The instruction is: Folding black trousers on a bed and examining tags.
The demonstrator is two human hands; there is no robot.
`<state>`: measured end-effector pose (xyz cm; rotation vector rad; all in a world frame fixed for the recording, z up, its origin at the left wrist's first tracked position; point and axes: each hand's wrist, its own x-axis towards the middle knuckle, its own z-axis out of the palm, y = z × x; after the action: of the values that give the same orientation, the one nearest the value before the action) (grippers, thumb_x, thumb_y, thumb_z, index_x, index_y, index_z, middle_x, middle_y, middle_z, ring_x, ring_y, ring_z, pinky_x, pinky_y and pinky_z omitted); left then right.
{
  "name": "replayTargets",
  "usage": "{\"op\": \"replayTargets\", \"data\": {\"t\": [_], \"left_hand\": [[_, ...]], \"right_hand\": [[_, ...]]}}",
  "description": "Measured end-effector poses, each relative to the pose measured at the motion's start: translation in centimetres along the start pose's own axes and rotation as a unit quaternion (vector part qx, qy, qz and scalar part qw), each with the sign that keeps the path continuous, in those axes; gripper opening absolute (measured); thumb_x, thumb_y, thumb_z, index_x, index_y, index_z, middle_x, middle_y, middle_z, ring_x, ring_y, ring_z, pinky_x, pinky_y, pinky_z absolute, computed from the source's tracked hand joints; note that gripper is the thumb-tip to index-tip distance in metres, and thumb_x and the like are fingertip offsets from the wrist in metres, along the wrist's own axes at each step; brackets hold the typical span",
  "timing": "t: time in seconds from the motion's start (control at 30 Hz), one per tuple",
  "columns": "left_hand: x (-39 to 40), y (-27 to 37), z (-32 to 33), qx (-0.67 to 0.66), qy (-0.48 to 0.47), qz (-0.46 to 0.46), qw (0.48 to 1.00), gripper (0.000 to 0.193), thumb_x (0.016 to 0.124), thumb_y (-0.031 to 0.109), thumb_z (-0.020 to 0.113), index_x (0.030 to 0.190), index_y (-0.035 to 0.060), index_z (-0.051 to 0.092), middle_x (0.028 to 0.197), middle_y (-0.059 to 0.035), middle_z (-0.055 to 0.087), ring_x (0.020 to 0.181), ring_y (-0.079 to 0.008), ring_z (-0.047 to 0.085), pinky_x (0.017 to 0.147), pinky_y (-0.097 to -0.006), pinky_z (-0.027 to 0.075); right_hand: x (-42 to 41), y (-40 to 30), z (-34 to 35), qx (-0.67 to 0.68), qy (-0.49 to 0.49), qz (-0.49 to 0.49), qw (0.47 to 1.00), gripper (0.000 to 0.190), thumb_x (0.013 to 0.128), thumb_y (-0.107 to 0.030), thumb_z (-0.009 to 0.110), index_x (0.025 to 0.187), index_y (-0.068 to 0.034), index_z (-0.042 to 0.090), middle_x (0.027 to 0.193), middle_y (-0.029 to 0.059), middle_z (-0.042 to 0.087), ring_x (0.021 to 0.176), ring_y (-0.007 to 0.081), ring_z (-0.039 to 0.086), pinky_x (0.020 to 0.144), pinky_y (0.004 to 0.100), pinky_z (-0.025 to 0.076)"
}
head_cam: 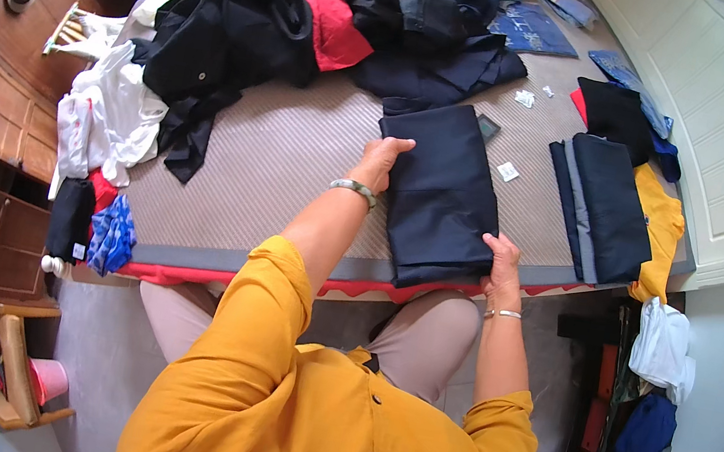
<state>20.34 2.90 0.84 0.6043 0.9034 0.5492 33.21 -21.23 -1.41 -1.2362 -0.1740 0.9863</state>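
A dark navy folded garment (442,196), apparently trousers, lies lengthwise near the front edge of the bed. My left hand (384,158) grips its left edge near the far end, thumb on top and fingers hidden beneath. At the near right corner, my right hand (503,260) pinches the cloth between thumb and fingers. Beyond the far end sits a heap of dark clothes (433,58), which touches or nearly touches the folded garment. A small dark flat object (488,129) shows beside its far right edge.
A striped mat (258,158) covers the bed. Folded dark and grey garments (605,209) and a yellow garment (656,225) lie at right, by the white headboard (719,106). Black clothes (237,25) and white clothes (111,112) are piled left. A small white packet (507,171) lies right.
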Motion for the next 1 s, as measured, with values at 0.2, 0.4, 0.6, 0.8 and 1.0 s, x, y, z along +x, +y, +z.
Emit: {"op": "replayTargets", "data": {"t": [0.2, 0.4, 0.6, 0.8, 1.0], "left_hand": [[1.6, 0.1, -0.3, 0.046, 0.012, -0.008, 0.999, 0.037, 0.073, 0.002, 0.063, 0.106, -0.0131, 0.053, 0.102, -0.0233, 0.061, 0.089, -0.0328, 0.063, 0.081, -0.0403, 0.052], [2.3, -0.2, -0.7, 0.053, -0.003, -0.044, 0.998, 0.037, 0.074, 0.002, 0.061, 0.107, -0.0133, 0.052, 0.104, -0.0238, 0.061, 0.092, -0.0331, 0.061, 0.086, -0.0409, 0.049], [2.8, -0.6, -0.9, 0.072, 0.001, -0.053, 0.996, 0.042, 0.073, 0.004, 0.062, 0.111, -0.0108, 0.05, 0.11, -0.0227, 0.057, 0.099, -0.0335, 0.057, 0.09, -0.043, 0.045], [3.1, -0.3, 0.7, 0.081, -0.009, -0.055, 0.995, 0.042, 0.075, 0.007, 0.063, 0.111, -0.0093, 0.05, 0.11, -0.021, 0.058, 0.098, -0.0333, 0.058, 0.091, -0.0437, 0.045], [3.8, -0.5, 1.5, 0.117, 0.004, -0.044, 0.992, 0.038, 0.077, 0.005, 0.061, 0.111, -0.009, 0.05, 0.107, -0.0202, 0.059, 0.093, -0.0307, 0.061, 0.086, -0.0413, 0.049]], "right_hand": [[-0.3, 0.2, -0.2, 0.005, -0.008, -0.002, 1.0, 0.026, 0.078, -0.007, 0.056, 0.1, 0.004, 0.061, 0.094, 0.0095, 0.064, 0.081, 0.017, 0.06, 0.077, 0.0289, 0.048], [-0.5, -1.0, 0.1, 0.041, -0.005, 0.013, 0.999, 0.032, 0.077, -0.006, 0.055, 0.106, 0.007, 0.06, 0.096, 0.0118, 0.064, 0.082, 0.0185, 0.06, 0.078, 0.0297, 0.048], [0.4, -1.7, -0.9, 0.034, 0.02, 0.006, 0.999, 0.033, 0.076, -0.005, 0.054, 0.106, 0.008, 0.059, 0.097, 0.0132, 0.064, 0.085, 0.0194, 0.06, 0.08, 0.0305, 0.048], [0.1, -2.7, -1.2, 0.064, -0.039, 0.056, 0.996, 0.03, 0.078, -0.005, 0.057, 0.106, 0.006, 0.058, 0.096, 0.0119, 0.064, 0.083, 0.0178, 0.061, 0.078, 0.0292, 0.049], [0.3, -2.3, -0.1, 0.043, -0.02, 0.042, 0.998, 0.033, 0.076, -0.002, 0.06, 0.107, 0.006, 0.057, 0.094, 0.0103, 0.064, 0.08, 0.0166, 0.061, 0.076, 0.0293, 0.05]]}}
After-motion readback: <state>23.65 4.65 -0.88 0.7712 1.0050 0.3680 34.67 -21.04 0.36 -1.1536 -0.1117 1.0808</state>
